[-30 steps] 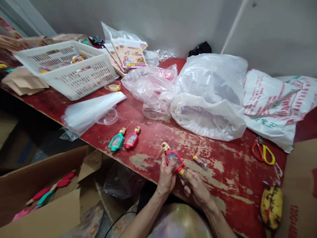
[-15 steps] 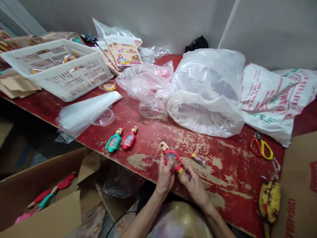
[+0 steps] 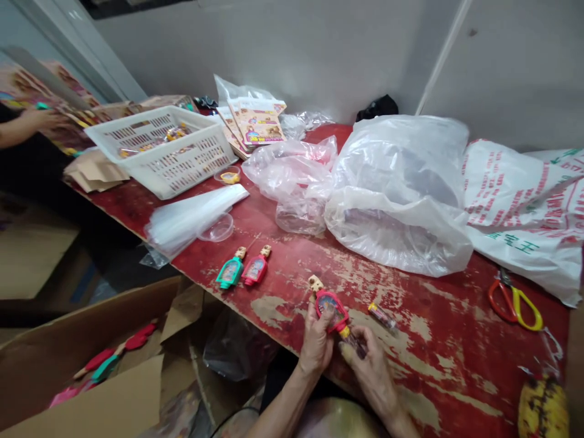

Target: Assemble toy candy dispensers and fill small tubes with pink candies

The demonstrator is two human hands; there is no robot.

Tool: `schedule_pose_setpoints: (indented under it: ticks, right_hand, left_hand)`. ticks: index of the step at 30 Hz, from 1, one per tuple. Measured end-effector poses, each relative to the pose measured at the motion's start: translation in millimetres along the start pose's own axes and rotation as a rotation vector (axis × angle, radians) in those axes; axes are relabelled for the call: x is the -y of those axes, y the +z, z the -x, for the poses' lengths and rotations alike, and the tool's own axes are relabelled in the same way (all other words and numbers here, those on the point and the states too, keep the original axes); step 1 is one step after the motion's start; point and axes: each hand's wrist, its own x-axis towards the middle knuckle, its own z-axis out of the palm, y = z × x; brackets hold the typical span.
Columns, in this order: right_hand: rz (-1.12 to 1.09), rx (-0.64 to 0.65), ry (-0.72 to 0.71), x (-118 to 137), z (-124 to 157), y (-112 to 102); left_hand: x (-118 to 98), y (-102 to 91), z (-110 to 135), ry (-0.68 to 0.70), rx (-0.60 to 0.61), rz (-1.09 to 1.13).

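Observation:
My left hand [image 3: 318,344] is closed around a red plastic toy [image 3: 331,310] with a clear window and a spotted beige head on top. Its thumb lies across the front. Pinched in my right hand [image 3: 370,362] is a small tube [image 3: 357,345] with a yellow end and dark contents, its yellow end against the toy's base. Whether it is inside the base I cannot tell. A similar tube [image 3: 382,317] lies on the table just beyond my right hand. To the left, a green toy [image 3: 230,271] and another red toy [image 3: 256,267] lie side by side.
On the red table [image 3: 292,261] are clear bags [image 3: 182,213], a white basket [image 3: 177,161], a large plastic bag [image 3: 396,182] and scissors [image 3: 515,301]. An open carton [image 3: 104,401] stands below the left edge. Another person's hand [image 3: 39,118] is at far left.
The view has swung left, bringing another person's arm into sight. My right fingers have shifted along the tube, and more of its dark part shows. The left hand keeps its hold on the toy.

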Motion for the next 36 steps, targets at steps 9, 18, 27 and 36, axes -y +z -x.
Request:
schedule_pose_setpoints:
  ticks: [9, 18, 27, 36]
  right_hand:
    - [-0.255, 0.209, 0.227, -16, 0, -2]
    - [-0.404, 0.386, 0.445, -8, 1, 1]
    - [0.381, 0.091, -0.108, 4, 2, -18]
    - [0.299, 0.048, -0.165, -3, 1, -8]
  left_hand:
    - [-4, -1.9, -1, -0.077, 0.038, 0.053]
    - [-8, -3.2, -5, -0.091, 0.016, 0.033]
    - [-15, -11.2, -19, 0.009, -0.102, -0.008]
    - [-6, -7.0, -13, 0.016, -0.082, 0.017]
